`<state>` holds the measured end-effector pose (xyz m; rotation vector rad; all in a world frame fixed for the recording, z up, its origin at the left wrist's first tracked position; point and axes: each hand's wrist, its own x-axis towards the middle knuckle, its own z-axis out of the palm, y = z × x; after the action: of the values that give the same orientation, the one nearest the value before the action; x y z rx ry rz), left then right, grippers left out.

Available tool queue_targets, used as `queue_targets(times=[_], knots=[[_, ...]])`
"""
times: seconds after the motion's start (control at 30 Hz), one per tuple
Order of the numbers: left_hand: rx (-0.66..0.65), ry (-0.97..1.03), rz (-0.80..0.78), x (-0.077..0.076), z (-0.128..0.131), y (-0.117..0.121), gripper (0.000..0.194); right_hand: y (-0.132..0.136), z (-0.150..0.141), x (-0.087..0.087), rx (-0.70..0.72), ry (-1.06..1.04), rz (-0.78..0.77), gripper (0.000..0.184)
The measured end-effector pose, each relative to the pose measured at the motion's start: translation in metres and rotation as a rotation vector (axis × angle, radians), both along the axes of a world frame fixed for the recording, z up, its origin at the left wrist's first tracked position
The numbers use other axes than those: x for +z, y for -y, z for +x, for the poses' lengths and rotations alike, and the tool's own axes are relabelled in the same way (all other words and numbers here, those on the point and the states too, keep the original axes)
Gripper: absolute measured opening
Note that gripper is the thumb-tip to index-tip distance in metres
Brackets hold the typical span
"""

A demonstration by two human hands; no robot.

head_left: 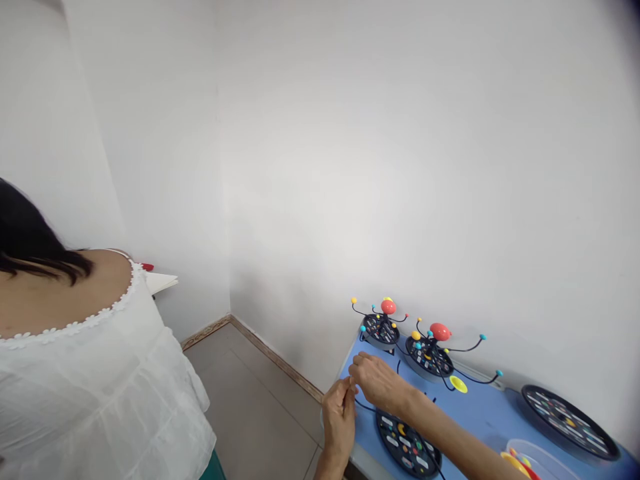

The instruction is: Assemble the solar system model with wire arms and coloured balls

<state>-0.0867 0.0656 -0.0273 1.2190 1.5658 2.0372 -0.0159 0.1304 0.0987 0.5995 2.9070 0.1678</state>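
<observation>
My left hand [339,423] is closed in a pinch at the near left edge of the table, its fingertips against those of my right hand [377,380]. A thin black curved rod [365,405] runs from the dark round base [407,445] of a planet model to the pinched fingers. My right hand reaches over that base from the right, fingers closed; whatever small piece they grip is hidden. The base carries printed labels and small coloured planet pictures, partly covered by my right forearm.
Two planet models with red balls, one at the back [381,330] and one nearer [429,353], stand along the wall on the blue table [480,413]. A larger dark disc [570,421] and a clear tub [543,460] with coloured parts lie right. A person in white [105,393] is left.
</observation>
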Motion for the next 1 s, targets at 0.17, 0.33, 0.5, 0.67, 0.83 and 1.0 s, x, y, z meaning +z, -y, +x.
queue_targets(times=[0.17,0.33,0.5,0.67,0.83,1.0], knots=[[0.011,-0.041,0.008,0.001,0.000,0.004,0.042,0.006,0.005,0.006,0.039,0.016,0.022,0.028],[0.031,-0.060,0.009,0.004,0.001,0.013,0.047,0.016,0.002,0.003,0.028,0.018,0.069,0.025],[0.034,-0.058,0.007,0.007,0.000,0.017,0.051,0.026,0.002,0.005,0.013,-0.008,0.083,0.021],[0.026,-0.037,-0.007,0.006,-0.003,0.016,0.053,0.026,0.015,0.033,-0.011,-0.123,0.074,0.019],[0.029,-0.002,-0.038,0.000,-0.008,0.013,0.063,0.014,0.063,0.085,-0.156,-0.316,0.072,0.025],[0.006,0.003,-0.071,-0.005,-0.014,0.004,0.063,0.004,0.149,0.107,-0.321,-0.427,0.006,0.030]])
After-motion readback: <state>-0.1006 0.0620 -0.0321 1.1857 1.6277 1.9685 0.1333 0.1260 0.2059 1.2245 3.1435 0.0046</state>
